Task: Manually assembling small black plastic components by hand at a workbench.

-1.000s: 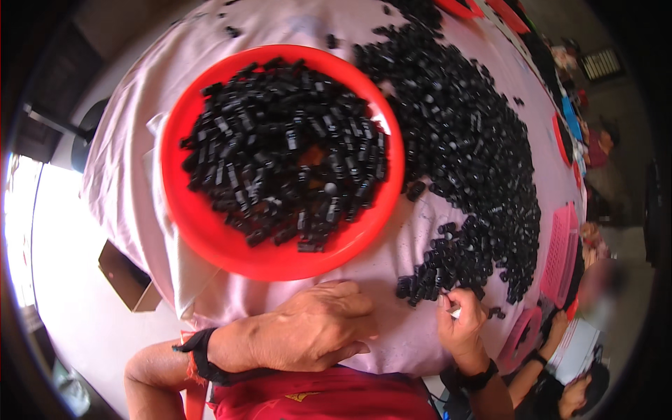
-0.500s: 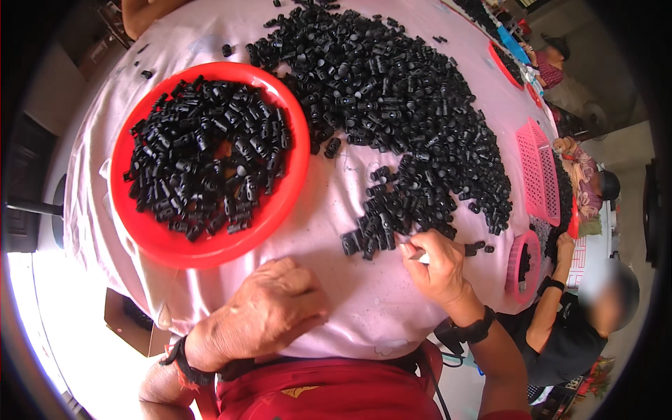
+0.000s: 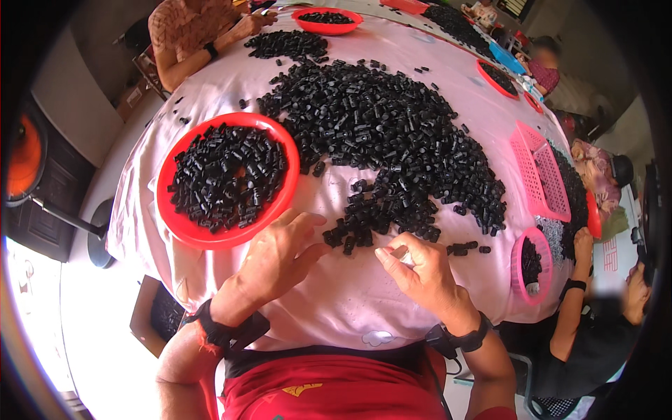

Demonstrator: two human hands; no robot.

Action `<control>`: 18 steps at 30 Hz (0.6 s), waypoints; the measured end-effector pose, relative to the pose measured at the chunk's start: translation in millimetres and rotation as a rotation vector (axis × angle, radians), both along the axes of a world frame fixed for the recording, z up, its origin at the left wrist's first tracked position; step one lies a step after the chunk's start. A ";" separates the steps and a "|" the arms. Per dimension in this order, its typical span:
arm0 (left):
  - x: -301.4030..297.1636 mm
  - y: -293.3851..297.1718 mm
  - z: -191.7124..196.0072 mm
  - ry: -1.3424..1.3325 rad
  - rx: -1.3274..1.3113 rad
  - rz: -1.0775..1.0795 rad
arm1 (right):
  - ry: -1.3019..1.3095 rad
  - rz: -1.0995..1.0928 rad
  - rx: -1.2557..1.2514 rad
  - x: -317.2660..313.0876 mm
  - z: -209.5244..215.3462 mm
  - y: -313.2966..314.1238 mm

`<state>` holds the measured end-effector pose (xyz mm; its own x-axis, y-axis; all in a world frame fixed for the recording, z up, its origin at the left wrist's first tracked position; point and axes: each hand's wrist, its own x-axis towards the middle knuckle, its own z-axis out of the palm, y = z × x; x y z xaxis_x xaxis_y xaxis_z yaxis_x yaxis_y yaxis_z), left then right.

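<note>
A big heap of small black plastic pieces (image 3: 378, 112), which look like cord locks, spreads over the cloth-covered table in front of me. Its near tip ends between my hands. My left hand (image 3: 280, 252) is just right of and below a red basin (image 3: 168, 220) full of the same pieces; its thumb and fingers are apart and seem to hold nothing. At the right of the heap's near tip, my right hand (image 3: 427, 276) is closed, thumb against the curled fingers. Something whitish shows at its fingers, too small to name.
A pink basket (image 3: 535, 171) and a round pink container (image 3: 518, 280) stand at the right, near a co-worker's arm (image 3: 570, 301). Across the table another person's arm (image 3: 192, 63) reaches toward a smaller heap (image 3: 287, 45) and a second red basin (image 3: 329, 26). A cardboard box (image 3: 143, 315) is below left.
My left hand has risen toward the heap and its fingers have spread from a curled shape. My right hand has shifted slightly left. The view has tilted up, showing more of the far table.
</note>
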<state>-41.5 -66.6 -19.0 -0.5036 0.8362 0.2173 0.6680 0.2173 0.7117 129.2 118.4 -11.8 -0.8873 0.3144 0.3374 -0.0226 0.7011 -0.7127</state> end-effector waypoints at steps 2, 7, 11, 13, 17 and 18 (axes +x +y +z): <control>-1.9 9.8 0.6 0.026 -0.088 -0.020 | -0.006 -0.026 -0.054 0.0 14.8 -4.5; -2.5 15.0 -4.5 0.110 -0.140 -0.026 | -0.050 -0.051 -0.138 -1.9 48.8 -17.2; 2.7 9.3 -10.1 -0.056 -0.052 0.005 | -0.047 -0.064 -0.272 -1.9 61.7 -35.1; 2.6 11.1 -6.1 -0.129 -0.053 -0.002 | -0.014 -0.016 -0.223 -3.2 60.3 -38.0; -4.7 13.5 -8.5 -0.715 0.192 -0.123 | -0.073 -0.048 -0.185 -0.9 51.4 -33.0; 3.0 19.3 2.8 -0.972 0.324 -0.186 | -0.065 -0.055 -0.229 2.1 45.9 -27.3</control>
